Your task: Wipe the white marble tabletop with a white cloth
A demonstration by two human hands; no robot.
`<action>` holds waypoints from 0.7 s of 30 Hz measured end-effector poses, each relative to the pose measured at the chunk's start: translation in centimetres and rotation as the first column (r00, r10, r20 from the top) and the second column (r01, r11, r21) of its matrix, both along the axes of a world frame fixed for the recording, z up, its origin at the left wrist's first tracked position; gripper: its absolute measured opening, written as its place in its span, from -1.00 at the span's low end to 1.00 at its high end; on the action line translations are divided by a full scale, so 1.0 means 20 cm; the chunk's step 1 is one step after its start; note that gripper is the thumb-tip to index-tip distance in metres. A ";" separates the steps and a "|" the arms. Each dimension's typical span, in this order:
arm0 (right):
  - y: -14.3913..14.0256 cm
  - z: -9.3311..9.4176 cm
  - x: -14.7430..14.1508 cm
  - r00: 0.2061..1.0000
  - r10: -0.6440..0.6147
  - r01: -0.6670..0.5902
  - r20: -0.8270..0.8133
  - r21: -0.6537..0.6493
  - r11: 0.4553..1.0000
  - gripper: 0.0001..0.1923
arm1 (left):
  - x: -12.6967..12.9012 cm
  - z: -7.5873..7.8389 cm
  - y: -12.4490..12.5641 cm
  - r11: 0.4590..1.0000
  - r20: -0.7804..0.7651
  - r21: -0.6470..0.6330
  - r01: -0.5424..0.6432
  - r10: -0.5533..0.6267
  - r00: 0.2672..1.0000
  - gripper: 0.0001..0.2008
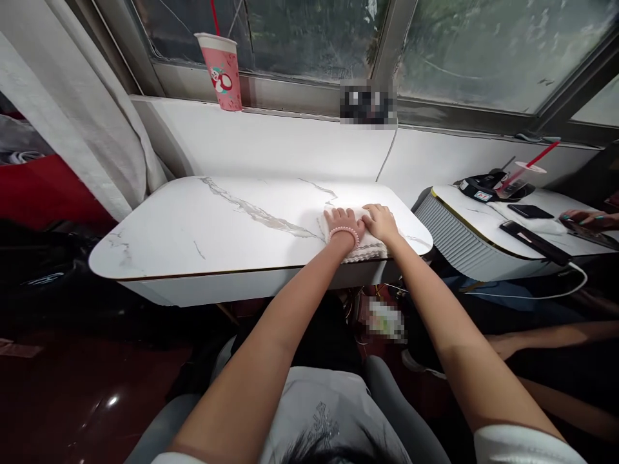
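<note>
The folded white cloth [360, 248] lay near the right front corner of the marble-patterned table [203, 225], its layered edge running along the table's front rim. I judged it soft, light and limp, a thing that would sag and fall open if lifted by one corner, so the sounder hold looked to be at the two ends of the stacked edge, with thumbs under the bottom layer, or flat palms on top to slide it across the smooth, likely slippery tabletop. My left hand [342, 223], with a pink bead bracelet [344, 232] at the wrist, rested flat on the cloth with fingers stretched out, pressing rather than pinching. My right hand [381, 221] lay beside it on the same cloth, almost touching the left, fingers likewise spread and closed around nothing. Neither hand had the cloth gathered in a grasp; both simply lay on it. Behind the table ran a white sill below the window [314, 38], where a pink paper cup [223, 71] stood well apart from my hands, and a white curtain [72, 116] hung at the left. To the right stood a second table [464, 222] carrying a drink with a red straw [521, 177], a dark phone [530, 211] and a cable, and another person's hand [587, 219] rested at its far edge.
</note>
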State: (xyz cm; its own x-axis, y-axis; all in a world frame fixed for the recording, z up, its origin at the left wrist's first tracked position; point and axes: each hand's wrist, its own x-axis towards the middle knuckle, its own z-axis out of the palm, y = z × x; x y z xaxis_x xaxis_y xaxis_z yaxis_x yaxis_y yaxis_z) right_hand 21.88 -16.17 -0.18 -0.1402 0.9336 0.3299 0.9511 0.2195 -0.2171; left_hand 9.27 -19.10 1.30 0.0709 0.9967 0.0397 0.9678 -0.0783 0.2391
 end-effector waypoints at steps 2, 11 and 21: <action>0.07 0.00 -0.06 1.000 -0.023 0.023 -0.005 -0.009 1.000 -0.59 | -0.05 -0.01 0.07 1.000 -0.002 0.016 -0.003 0.003 1.000 -0.36; 0.48 -0.02 -0.22 0.995 -0.036 0.037 -0.095 0.012 0.999 -0.62 | -0.21 -0.01 0.48 0.999 0.010 0.041 -0.011 0.011 1.000 -0.40; 0.93 -0.03 -0.29 0.988 0.026 -0.022 -0.153 0.026 0.999 -0.65 | -0.28 -0.04 0.90 0.991 0.024 0.118 -0.067 0.064 0.998 -0.43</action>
